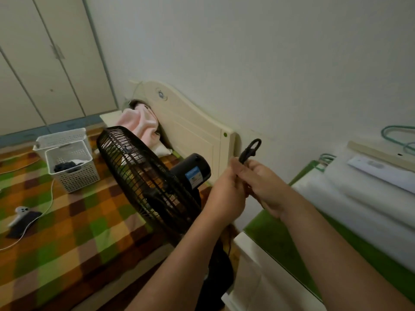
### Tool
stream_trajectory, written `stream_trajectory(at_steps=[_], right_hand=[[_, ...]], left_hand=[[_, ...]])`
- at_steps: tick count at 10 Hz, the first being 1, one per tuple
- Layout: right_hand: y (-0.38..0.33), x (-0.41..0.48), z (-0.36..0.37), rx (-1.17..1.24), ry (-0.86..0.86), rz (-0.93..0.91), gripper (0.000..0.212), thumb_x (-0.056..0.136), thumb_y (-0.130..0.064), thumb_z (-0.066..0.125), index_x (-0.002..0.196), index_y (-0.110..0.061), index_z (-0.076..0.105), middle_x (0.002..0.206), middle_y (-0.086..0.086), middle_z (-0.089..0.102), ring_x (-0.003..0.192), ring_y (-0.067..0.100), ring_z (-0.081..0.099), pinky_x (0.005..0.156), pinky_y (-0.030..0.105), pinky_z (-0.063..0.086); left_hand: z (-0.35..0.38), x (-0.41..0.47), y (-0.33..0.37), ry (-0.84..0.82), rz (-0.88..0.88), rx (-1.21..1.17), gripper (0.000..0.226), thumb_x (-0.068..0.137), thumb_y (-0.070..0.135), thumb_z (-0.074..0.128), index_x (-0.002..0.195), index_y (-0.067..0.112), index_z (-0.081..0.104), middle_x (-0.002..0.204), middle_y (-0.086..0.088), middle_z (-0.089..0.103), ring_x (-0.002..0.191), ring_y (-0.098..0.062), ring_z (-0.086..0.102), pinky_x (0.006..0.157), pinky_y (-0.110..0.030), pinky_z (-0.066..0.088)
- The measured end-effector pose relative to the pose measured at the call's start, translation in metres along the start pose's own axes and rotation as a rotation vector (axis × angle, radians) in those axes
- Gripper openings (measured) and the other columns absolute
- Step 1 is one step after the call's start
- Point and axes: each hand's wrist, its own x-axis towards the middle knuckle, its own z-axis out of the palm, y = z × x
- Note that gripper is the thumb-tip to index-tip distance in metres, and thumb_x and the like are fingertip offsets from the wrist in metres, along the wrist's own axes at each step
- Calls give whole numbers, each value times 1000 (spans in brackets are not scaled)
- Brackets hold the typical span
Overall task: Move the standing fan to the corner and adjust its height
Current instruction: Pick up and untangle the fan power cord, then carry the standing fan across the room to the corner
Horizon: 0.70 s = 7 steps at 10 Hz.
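The black standing fan (pixel 143 176) stands between the bed and a white cabinet, its grille facing left over the bed and its motor housing (pixel 193 171) toward the wall. Its pole and base are mostly hidden behind my left forearm. Both hands are raised to the right of the fan head, close together. My left hand (pixel 226 194) and my right hand (pixel 267 187) are closed on a bundled black power cord (pixel 249 149), whose folded loop sticks up above my fingers. Neither hand touches the fan.
The bed (pixel 74 221) with a checkered cover fills the left, carrying white plastic baskets (pixel 71 162), a white cable and a controller (pixel 20 214). A cream headboard (pixel 190 122) lines the wall. At right is a white cabinet (pixel 258 272) with a green top and folded white bedding (pixel 359 198).
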Motion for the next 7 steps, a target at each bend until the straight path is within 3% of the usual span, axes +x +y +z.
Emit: stream_trajectory(at_steps=[1,2,3,4,5,6,7], right_hand=[[-3,23,18,103,23,26,79,65,-69,73,125,-21,62,120,1,70,119,18,58,105,39,43],[-2,45,31,138,44,11,30,97,-41,53,115,-23,70,110,-1,74,113,14,64,102,39,46],[-3,63,45,75,81,-20,31,103,-36,44,118,-23,67,109,-4,74,106,10,67,95,34,49],[2,82,50,-30,173,-56,26,102,-38,46,108,-32,70,99,-10,75,93,3,69,78,22,54],[13,98,49,-160,223,-58,20,99,-35,51,93,-36,70,71,-17,73,62,-6,66,50,11,48],[30,112,48,-261,163,3,24,97,-27,50,87,-35,71,63,-12,70,55,6,66,58,24,51],[47,126,42,-329,108,64,42,91,-12,50,59,-32,67,55,-3,63,49,14,62,63,38,55]], left_hand=[[1,15,-10,-12,-186,19,40,99,7,46,137,-4,46,126,-22,62,114,-37,58,81,-26,47],[15,34,-12,-338,-477,816,37,91,-1,45,124,-15,57,118,-36,63,115,-55,47,88,-57,41],[-22,50,-18,-356,-336,704,39,98,8,46,133,-6,55,126,-31,61,122,-46,50,106,-48,41],[-70,39,-11,-144,65,566,43,98,18,46,141,12,44,132,-10,54,115,-33,55,86,-42,48],[-93,47,-7,-140,74,618,34,99,20,44,133,16,48,123,-7,55,109,-30,55,84,-43,50],[-108,57,-8,-166,51,663,30,102,26,44,128,13,50,121,-9,56,108,-31,56,83,-42,49],[-115,67,-12,-197,35,702,21,99,31,52,111,14,51,104,-6,54,96,-29,57,77,-40,49]])
